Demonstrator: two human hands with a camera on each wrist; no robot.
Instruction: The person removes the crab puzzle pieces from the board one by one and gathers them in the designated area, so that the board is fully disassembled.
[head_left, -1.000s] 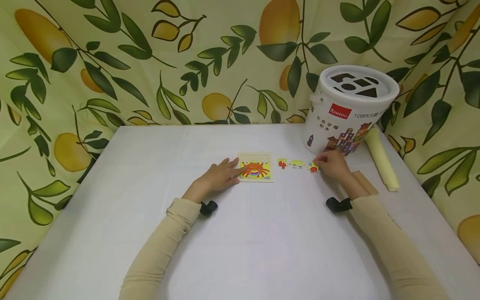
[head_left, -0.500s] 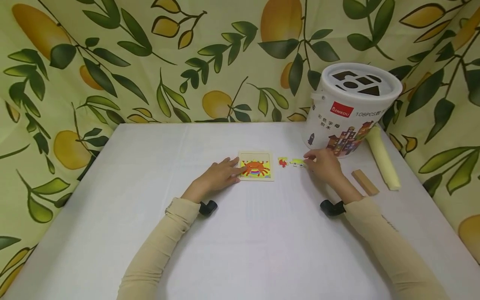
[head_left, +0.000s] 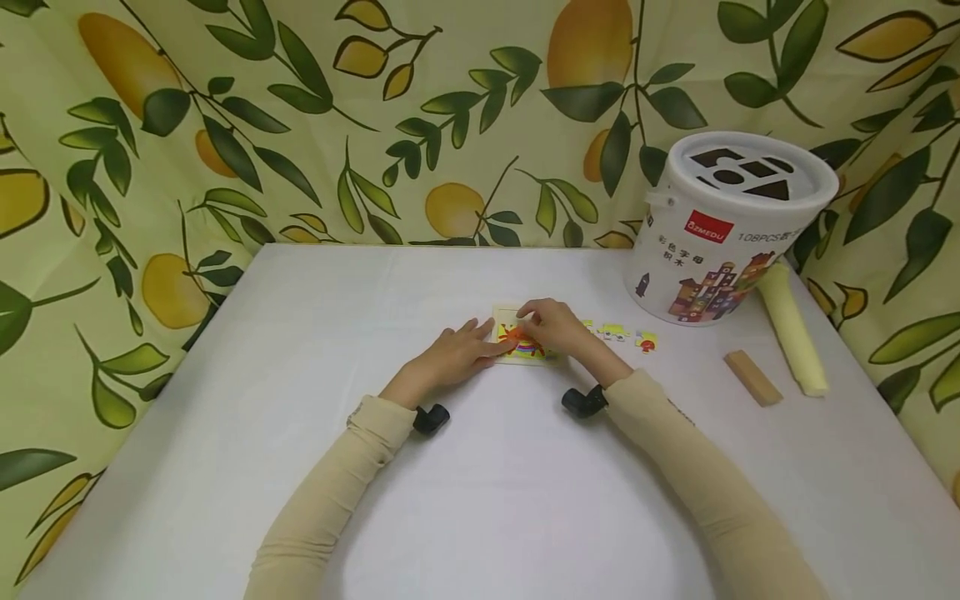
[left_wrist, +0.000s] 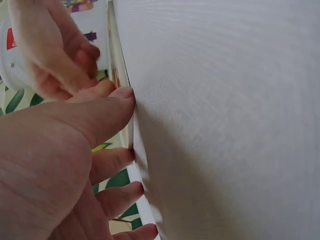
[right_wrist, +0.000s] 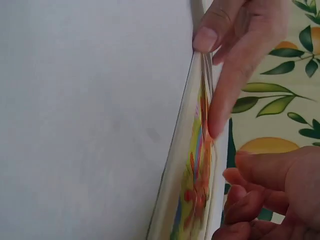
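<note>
A small square crab jigsaw (head_left: 530,360) in a pale wooden frame lies on the white table. My left hand (head_left: 453,357) rests at its left edge, its index finger lying straight over the orange crab picture and its thumb (right_wrist: 206,39) against the near rim. Just above the jigsaw is my right hand (head_left: 553,323), with loosely bent fingers; in the right wrist view I see no thing between them. To the right, puzzle pieces lie in a row: one partly behind the right hand, a yellow-green piece (head_left: 613,332) and a red-and-blue piece (head_left: 646,341).
A large white tub (head_left: 720,229) with shape holes in its lid stands at the back right. Beside it lie a pale yellow roll (head_left: 793,329) and a brown wooden block (head_left: 753,377). A leaf-patterned curtain (head_left: 300,150) hangs behind the table.
My right hand has moved left from the rightmost puzzle piece to over the framed jigsaw, uncovering that piece. The left hand stays at the frame. The head view has shifted slightly.
</note>
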